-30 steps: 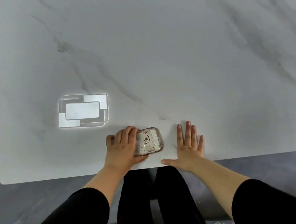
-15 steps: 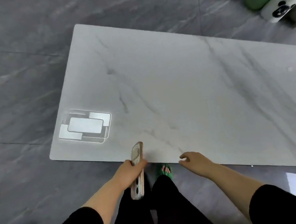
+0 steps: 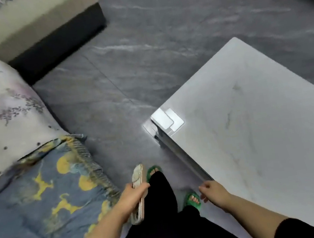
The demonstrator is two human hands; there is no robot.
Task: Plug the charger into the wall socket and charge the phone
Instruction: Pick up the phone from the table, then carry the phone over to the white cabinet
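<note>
My left hand is shut on the phone, a slim handset in a pale case with a gold rim, held edge-up at my left side above the floor. Empty, with fingers loosely curled, my right hand hangs beside the near edge of the white marble table. No charger and no wall socket appear in the head view.
A sofa with a blue and yellow blanket and a floral cushion lies to my left. A grey ottoman stands at the back left. Dark marble floor runs between sofa and table. My feet wear green slippers.
My left hand lifted the phone off the table and carries it at my side. I have stood and turned left, so the table now sits to my right and the sofa has come into view.
</note>
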